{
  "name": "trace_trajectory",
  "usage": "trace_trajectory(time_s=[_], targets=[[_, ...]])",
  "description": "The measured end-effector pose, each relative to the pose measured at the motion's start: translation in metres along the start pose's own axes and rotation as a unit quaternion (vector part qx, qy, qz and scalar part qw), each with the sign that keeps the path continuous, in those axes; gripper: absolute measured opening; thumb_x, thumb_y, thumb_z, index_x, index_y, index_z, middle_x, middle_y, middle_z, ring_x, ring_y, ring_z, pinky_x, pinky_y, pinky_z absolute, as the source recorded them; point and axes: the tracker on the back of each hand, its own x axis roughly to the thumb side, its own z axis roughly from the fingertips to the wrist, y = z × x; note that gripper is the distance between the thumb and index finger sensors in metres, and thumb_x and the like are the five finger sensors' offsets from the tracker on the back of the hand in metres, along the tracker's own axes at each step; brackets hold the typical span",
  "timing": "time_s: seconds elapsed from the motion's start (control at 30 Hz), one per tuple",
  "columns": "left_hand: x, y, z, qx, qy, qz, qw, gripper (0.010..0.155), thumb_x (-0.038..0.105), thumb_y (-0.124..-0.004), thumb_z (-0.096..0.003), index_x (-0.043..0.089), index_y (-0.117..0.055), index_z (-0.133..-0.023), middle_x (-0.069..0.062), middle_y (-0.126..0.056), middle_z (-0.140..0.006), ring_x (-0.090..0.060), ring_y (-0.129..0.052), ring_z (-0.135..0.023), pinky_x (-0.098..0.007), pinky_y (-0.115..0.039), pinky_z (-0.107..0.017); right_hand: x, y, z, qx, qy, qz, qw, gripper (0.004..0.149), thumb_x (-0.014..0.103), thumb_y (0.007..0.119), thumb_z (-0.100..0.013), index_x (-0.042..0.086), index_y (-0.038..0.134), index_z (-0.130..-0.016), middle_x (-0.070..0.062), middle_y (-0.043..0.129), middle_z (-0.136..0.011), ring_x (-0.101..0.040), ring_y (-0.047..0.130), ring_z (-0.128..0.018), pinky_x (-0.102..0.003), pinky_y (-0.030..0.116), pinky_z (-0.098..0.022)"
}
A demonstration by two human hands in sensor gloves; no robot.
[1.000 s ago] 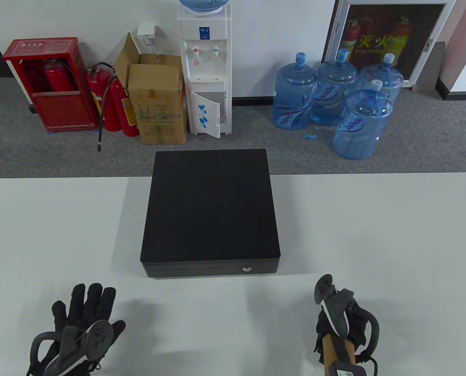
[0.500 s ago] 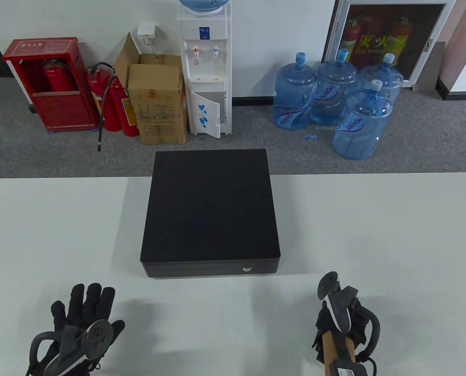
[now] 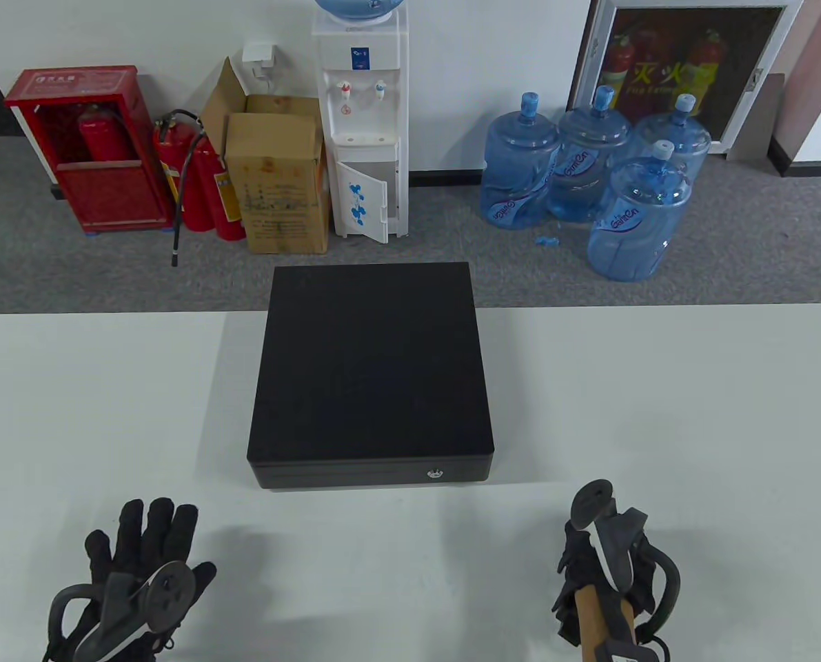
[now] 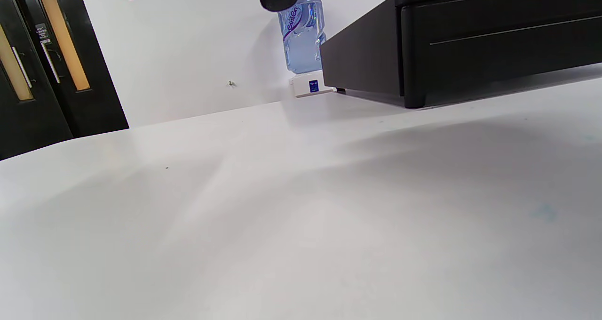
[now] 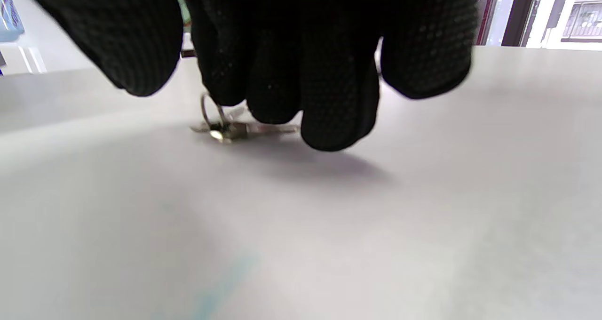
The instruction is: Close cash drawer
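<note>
The black cash drawer [image 3: 372, 365] sits mid-table with its front panel [image 3: 355, 474] flush with the case, and it also shows in the left wrist view [image 4: 494, 42]. A small lock [image 3: 435, 473] is on the front at the right. My left hand [image 3: 145, 545] lies flat on the table with fingers spread, left of the drawer front. My right hand [image 3: 579, 555] is at the lower right with fingers [image 5: 301, 75] curled down. They hold the ring of a small bunch of keys [image 5: 235, 131], whose blades touch the table.
The white table [image 3: 658, 414] stretches wide on both sides of the drawer. Beyond its far edge on the floor stand water bottles [image 3: 589, 172], a water dispenser [image 3: 362, 124], a cardboard box [image 3: 279, 179] and fire extinguishers [image 3: 203, 179].
My right hand has drifted slightly right and toward me. My left hand has shifted slightly left and toward me. The drawer has not moved.
</note>
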Motion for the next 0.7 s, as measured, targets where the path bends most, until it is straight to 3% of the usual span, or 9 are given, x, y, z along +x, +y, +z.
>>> trace_trajectory(time_s=[0.17,0.3,0.53,0.7], targets=[[-0.002,0.002,0.001,0.005,0.004,0.004,1.0,0.082,0.069,-0.045,-0.0503,0.031,-0.023,-0.119,-0.011,-0.034,-0.13,-0.045,-0.028,-0.12,-0.074,-0.033,-0.076,0.005,-0.023,0.018,-0.047,-0.028,-0.002,0.998,0.063,0.058,0.075,-0.039,0.029,0.073,-0.094,-0.001,0.081,-0.1,-0.023,0.092,-0.084,-0.051,0.079,-0.061],[-0.004,0.004,0.002,0.012,0.006,0.003,1.0,0.082,0.069,-0.045,-0.0502,0.031,-0.023,-0.119,-0.01,-0.033,-0.13,-0.045,-0.027,-0.12,-0.074,-0.033,-0.076,0.019,-0.044,0.038,-0.099,-0.074,0.017,0.992,0.07,0.061,0.07,-0.039,0.033,0.061,-0.102,0.003,0.059,-0.115,-0.023,0.067,-0.105,-0.055,0.063,-0.073],[-0.005,0.005,0.003,0.021,0.007,0.002,1.0,0.082,0.069,-0.044,-0.0501,0.031,-0.023,-0.119,-0.011,-0.033,-0.13,-0.045,-0.027,-0.12,-0.075,-0.032,-0.076,0.053,-0.07,0.086,-0.199,-0.174,0.03,0.964,0.073,0.065,0.06,-0.039,0.038,0.05,-0.106,0.008,0.041,-0.12,-0.019,0.045,-0.113,-0.057,0.048,-0.078],[-0.005,0.005,0.003,0.021,0.008,0.001,1.0,0.082,0.069,-0.044,-0.0501,0.031,-0.022,-0.119,-0.011,-0.033,-0.13,-0.045,-0.027,-0.12,-0.075,-0.032,-0.076,0.071,-0.062,0.109,-0.187,-0.214,0.04,0.958,0.075,0.07,0.05,-0.038,0.046,0.037,-0.108,0.013,0.025,-0.121,-0.017,0.028,-0.114,-0.06,0.033,-0.078]])
